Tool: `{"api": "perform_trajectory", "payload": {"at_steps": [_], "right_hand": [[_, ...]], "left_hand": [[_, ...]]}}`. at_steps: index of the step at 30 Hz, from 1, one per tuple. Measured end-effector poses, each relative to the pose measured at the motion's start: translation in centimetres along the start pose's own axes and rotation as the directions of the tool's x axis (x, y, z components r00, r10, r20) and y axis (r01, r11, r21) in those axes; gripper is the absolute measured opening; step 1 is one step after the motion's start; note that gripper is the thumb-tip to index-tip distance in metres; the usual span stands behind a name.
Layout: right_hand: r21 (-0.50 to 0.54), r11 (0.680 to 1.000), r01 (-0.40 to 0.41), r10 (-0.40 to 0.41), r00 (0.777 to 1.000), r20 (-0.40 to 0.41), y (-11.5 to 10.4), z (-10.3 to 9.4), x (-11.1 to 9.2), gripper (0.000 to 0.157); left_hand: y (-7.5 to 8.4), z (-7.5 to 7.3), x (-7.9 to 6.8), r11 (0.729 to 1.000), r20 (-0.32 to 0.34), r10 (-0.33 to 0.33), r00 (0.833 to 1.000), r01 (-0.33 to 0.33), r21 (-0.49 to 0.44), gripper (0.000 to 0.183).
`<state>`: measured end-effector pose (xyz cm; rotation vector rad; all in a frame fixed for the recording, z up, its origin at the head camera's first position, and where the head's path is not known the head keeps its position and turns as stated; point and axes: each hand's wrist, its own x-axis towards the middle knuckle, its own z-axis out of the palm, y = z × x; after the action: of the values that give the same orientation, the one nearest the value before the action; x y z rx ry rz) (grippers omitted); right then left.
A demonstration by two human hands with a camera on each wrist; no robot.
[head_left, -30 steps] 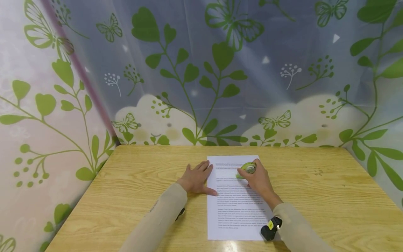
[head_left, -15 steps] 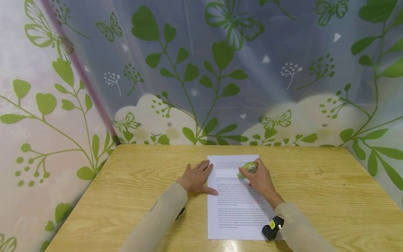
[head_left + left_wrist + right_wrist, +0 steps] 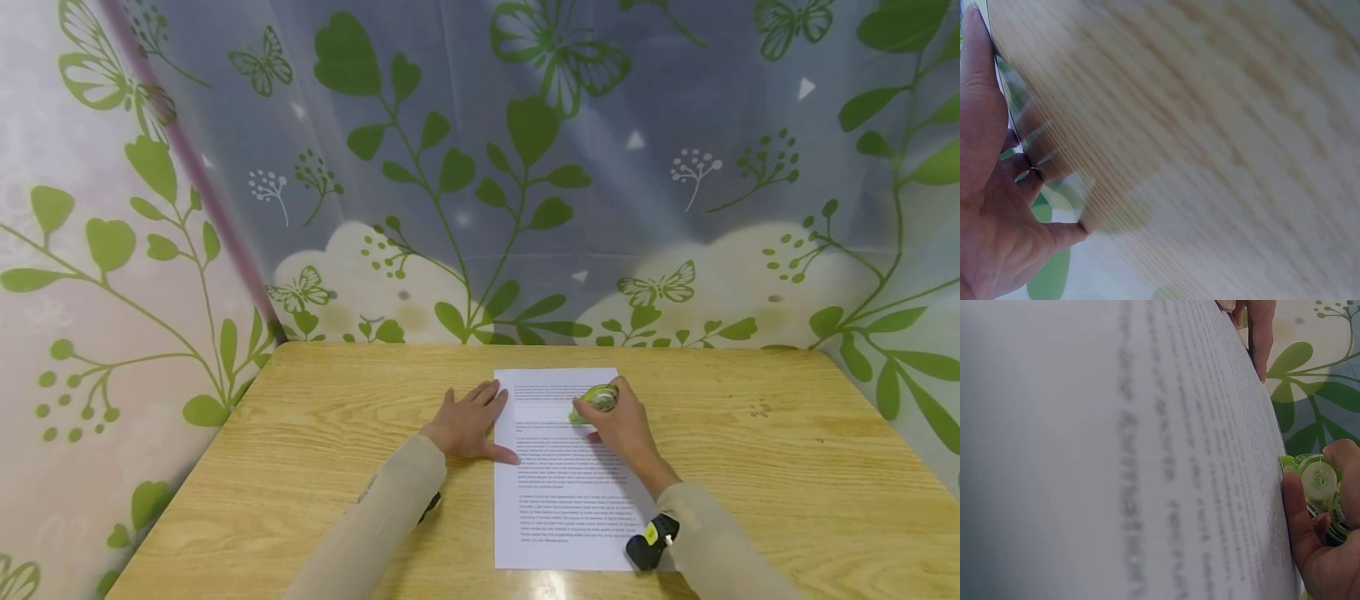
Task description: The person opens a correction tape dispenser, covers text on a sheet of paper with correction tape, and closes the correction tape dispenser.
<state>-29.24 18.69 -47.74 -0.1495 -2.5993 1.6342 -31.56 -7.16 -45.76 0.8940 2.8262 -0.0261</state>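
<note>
A sheet of paper (image 3: pixel 562 553) printed with dark text lies flat on the table. My left hand (image 3: pixel 467 423) rests with spread fingers on its left edge, the thumb reaching onto the text. Between thumb and fingers, my right hand (image 3: pixel 628 427) pinches a green, see-through correction tape (image 3: pixel 602 397) over the upper right of the sheet. In the right wrist view the round reel of the correction tape (image 3: pixel 1320 479) shows, its green tip right at the paper surface. A blank white band stretches left of that tip, between the top lines of text and those below.
The wooden table (image 3: pixel 322 467) extends to both sides of the sheet. A curtain (image 3: pixel 420 167) with green leaves and butterflies hangs behind its far edge. A black wrist device (image 3: pixel 651 542) on the right sleeve overlaps the sheet's lower right corner.
My right hand has slid a little to the right across the paper with the correction tape. The left hand and the sheet stay where they were.
</note>
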Motion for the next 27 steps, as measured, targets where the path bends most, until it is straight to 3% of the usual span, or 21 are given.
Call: {"api": "perform_trajectory", "payload": {"at_steps": [27], "right_hand": [[0.043, 0.999, -0.007, 0.008, 1.0, -0.005, 0.36, -0.04, 0.03, 0.044]], "left_hand": [[-0.13, 0.08, 0.1, 1.0, 0.018, -0.005, 1.0, 0.006, -0.03, 0.112]]}}
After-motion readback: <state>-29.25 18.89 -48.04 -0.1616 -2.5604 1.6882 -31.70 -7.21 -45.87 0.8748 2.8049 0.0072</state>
